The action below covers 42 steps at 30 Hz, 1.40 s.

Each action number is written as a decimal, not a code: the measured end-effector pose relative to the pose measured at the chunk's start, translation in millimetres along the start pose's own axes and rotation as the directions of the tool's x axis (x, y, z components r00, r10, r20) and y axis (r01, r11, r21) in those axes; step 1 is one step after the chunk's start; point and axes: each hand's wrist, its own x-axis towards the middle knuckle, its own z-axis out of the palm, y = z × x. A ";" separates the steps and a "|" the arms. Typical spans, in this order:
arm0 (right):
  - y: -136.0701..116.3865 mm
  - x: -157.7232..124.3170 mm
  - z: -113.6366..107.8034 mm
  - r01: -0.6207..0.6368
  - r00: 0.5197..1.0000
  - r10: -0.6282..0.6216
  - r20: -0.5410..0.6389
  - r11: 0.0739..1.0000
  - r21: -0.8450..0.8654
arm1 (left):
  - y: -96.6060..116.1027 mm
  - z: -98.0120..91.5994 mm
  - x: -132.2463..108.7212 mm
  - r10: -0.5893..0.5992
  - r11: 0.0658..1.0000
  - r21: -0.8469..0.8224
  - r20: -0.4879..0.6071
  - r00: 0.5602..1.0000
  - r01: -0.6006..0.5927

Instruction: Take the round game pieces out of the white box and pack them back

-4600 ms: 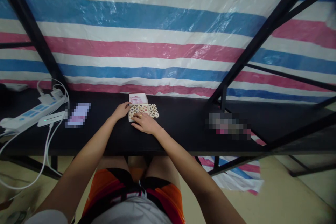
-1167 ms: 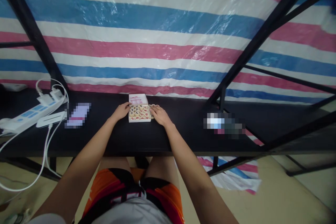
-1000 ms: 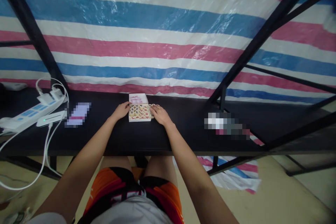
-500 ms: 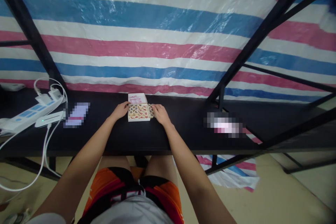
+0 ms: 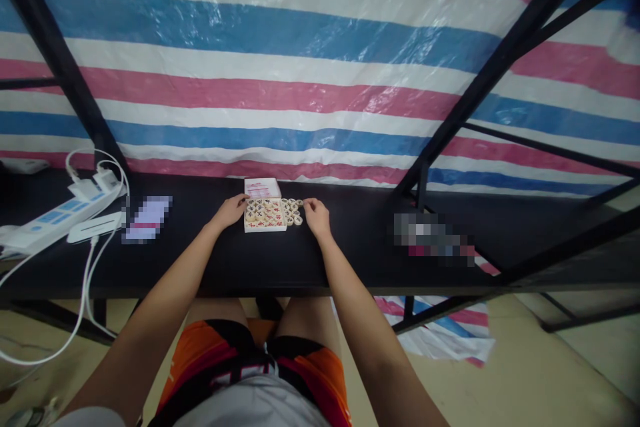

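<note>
The white box (image 5: 265,228) sits on a black table (image 5: 265,267), just left of the middle of the view and near the far edge, filled with round pieces (image 5: 265,210) marked in black and red. The table runs across in front of a shiny sheet (image 5: 260,83) striped red, white and blue, between slanting black frame bars (image 5: 55,57); below it shows a pale yellowish floor (image 5: 500,393). Well to the left lie a white power strip (image 5: 60,217) with plugs and looping cables, a flat white device (image 5: 95,227) and a pixelated violet item (image 5: 149,219); well to the right is another pixelated item (image 5: 433,238). The box lies flat and open side up, its long axis seemingly left to right, roughly in line with the table's front edge. The lid (image 5: 262,188), printed in pink, is just behind it; whether the two are joined cannot be told. A small cluster of loose pieces (image 5: 291,213) lies on the table along the box's right side. Both forearms reach forward and inward. The left hand (image 5: 233,211) is half curled, fingertips at the box's far left corner, its grip unclear. The right hand (image 5: 317,215) has its fingers bent and drawn together beside the cluster; whether they hold a piece cannot be told.
</note>
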 end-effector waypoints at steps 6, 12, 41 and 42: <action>3.6 0.8 0.8 0.012 1.000 -0.012 0.022 1.000 -0.002 | 1.7 -0.7 -0.3 -0.014 1.000 -0.003 0.007 1.000 0.014; 4.0 0.3 1.6 0.006 0.999 -0.005 0.041 1.000 -0.022 | 4.0 -2.4 -2.0 -0.013 1.000 -0.001 0.010 1.000 0.013; -47.8 -30.2 11.3 0.525 0.846 -0.496 0.194 0.839 -0.143 | 3.5 -1.6 -1.7 -0.018 1.000 -0.006 0.019 1.000 0.018; -54.7 -34.6 12.8 0.596 0.793 -0.556 0.250 0.793 -0.125 | 2.8 -1.3 -1.5 -0.016 1.000 -0.009 0.017 1.000 0.016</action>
